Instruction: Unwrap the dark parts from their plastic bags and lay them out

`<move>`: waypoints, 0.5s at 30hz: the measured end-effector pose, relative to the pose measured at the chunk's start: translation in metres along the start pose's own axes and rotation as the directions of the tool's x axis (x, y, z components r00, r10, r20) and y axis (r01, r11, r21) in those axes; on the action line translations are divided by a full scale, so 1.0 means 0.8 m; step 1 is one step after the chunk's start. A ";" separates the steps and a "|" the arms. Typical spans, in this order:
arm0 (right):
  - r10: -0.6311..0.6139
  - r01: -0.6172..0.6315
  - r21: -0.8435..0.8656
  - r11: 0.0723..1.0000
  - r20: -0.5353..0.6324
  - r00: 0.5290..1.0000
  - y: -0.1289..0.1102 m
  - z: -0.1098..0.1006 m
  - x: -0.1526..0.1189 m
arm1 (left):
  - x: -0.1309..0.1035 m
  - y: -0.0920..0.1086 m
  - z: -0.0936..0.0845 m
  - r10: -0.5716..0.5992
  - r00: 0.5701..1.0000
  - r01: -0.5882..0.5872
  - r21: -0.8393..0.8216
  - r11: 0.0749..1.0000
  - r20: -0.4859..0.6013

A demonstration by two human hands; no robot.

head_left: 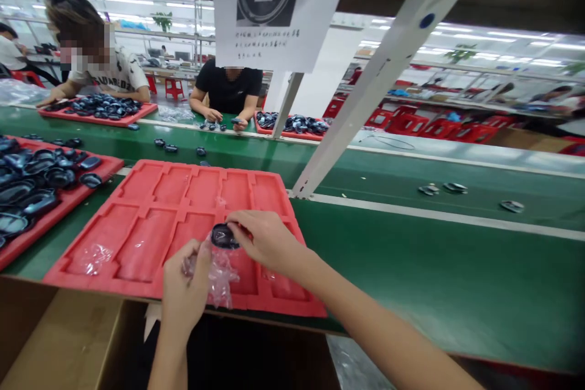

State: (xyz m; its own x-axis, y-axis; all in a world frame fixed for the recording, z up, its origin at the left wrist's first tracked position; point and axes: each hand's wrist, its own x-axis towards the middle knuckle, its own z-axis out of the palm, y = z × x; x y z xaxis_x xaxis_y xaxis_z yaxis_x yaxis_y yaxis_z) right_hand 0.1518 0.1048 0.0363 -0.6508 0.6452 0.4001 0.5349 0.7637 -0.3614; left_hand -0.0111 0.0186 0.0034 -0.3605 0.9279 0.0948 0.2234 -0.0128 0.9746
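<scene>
Over a red foam tray [150, 210] with shallow compartments, both hands meet at a small, glossy, dark oval casing [223, 236]. My right hand [265, 241] pinches the casing's right edge between thumb and fingers. Crumpled clear plastic film [222, 280] hangs from my left hand [185, 283], whose fingers are closed around it, with the thumb close to the casing's left edge. Whether the left thumb also presses on the casing, I cannot tell. More bits of clear film [94, 259] lie in the tray's lower left compartment.
Another red tray [107, 164], heaped with dark oval casings [36, 173], stands at the left. A slanted white post [365, 79] rises behind my tray, and a printed sheet [278, 18] hangs above. Loose casings [171, 148] lie on the green belt [247, 161]; two co-workers sit opposite.
</scene>
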 end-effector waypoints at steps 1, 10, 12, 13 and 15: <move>0.026 -0.026 0.013 1.000 -0.003 1.000 0.006 0.003 0.008 | 0.002 -0.003 0.001 -0.008 1.000 0.008 0.012 1.000 0.009; 0.462 -0.465 -0.030 0.885 -0.080 0.883 0.121 0.006 0.170 | 0.012 -0.021 0.002 -0.111 0.986 0.126 -0.119 0.985 0.125; 0.469 -0.473 -0.044 0.880 -0.083 0.879 0.135 0.001 0.181 | 0.013 -0.018 0.001 -0.131 0.980 0.155 -0.163 0.974 0.148; 0.455 -0.460 -0.046 0.887 -0.079 0.887 0.136 -0.002 0.177 | 0.013 -0.017 0.000 -0.115 0.981 0.143 -0.180 0.973 0.154; 0.399 -0.401 -0.048 0.915 -0.050 0.916 0.127 -0.010 0.148 | 0.014 -0.014 -0.004 -0.064 0.984 0.094 -0.180 0.979 0.165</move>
State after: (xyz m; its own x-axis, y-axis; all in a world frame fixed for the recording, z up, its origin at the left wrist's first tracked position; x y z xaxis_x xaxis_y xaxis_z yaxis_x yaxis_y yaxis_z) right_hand 0.1332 0.2589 0.0536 -0.3555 0.8966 0.2642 0.7762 0.4406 -0.4510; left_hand -0.0206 0.0275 -0.0058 -0.2193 0.9757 -0.0029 0.0220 0.0079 0.9997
